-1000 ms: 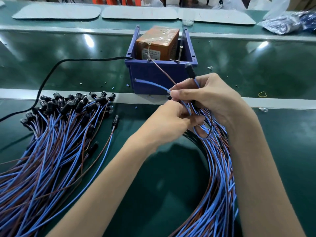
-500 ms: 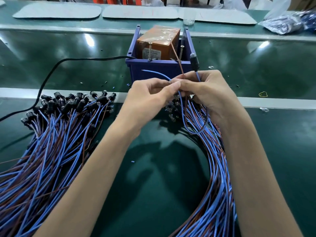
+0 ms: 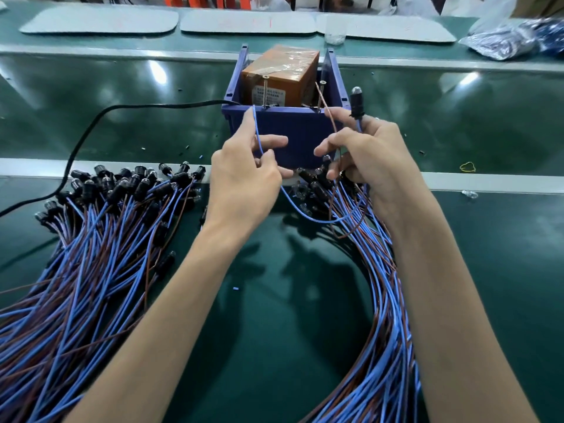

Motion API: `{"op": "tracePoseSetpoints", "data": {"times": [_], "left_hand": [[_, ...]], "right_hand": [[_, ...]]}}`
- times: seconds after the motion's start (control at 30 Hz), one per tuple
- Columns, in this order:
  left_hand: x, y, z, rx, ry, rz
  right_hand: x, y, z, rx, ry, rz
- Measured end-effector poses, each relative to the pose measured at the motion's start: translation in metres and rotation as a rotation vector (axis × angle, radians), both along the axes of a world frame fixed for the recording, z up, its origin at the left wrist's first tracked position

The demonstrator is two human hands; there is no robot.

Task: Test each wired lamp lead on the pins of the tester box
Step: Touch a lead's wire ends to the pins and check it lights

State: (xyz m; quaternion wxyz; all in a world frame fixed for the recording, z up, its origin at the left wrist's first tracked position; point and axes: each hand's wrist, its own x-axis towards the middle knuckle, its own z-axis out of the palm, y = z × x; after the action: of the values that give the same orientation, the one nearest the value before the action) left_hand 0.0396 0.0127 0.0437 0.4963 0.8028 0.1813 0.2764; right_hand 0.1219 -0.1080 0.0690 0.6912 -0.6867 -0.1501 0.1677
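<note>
Since the earlier frame the left hand (image 3: 244, 181) and right hand (image 3: 375, 160) have drawn apart, spreading the two wires of one lamp lead (image 3: 317, 221) toward the pins. The green bench (image 3: 274, 337) carries a fanned pile of blue-and-brown leads (image 3: 91, 257) at left and a curved bundle of leads (image 3: 389, 315) at right, beside the right forearm. A blue bin (image 3: 300, 132) stands behind the hands and holds the tape-wrapped orange tester box (image 3: 283, 73); a black power cable (image 3: 91, 127) enters it from the left. The left hand pinches the blue wire (image 3: 256, 132), whose tip rises to the bin's rim just beside the left pin (image 3: 265, 90); whether they touch cannot be told. The right hand pinches the brown wire (image 3: 332, 119) between thumb and forefinger. This wire crosses the right pin (image 3: 320, 97), and the black lamp holder (image 3: 356, 102) stands upright above the fingers.
</note>
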Motion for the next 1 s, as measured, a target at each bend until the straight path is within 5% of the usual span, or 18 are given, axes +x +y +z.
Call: {"op": "tracePoseSetpoints", "data": {"times": [0.3, 0.57, 1.0], "left_hand": [[0.001, 0.000, 0.007, -0.115, -0.230, 0.195], [0.003, 0.015, -0.002, -0.310, -0.175, 0.199], [0.003, 0.018, -0.005, -0.428, -0.156, 0.121]], "right_hand": [[0.006, -0.001, -0.002, 0.158, 0.000, -0.163], [0.012, -0.004, -0.004, 0.300, 0.012, -0.378], [0.010, -0.002, -0.009, 0.178, 0.072, -0.219]]}}
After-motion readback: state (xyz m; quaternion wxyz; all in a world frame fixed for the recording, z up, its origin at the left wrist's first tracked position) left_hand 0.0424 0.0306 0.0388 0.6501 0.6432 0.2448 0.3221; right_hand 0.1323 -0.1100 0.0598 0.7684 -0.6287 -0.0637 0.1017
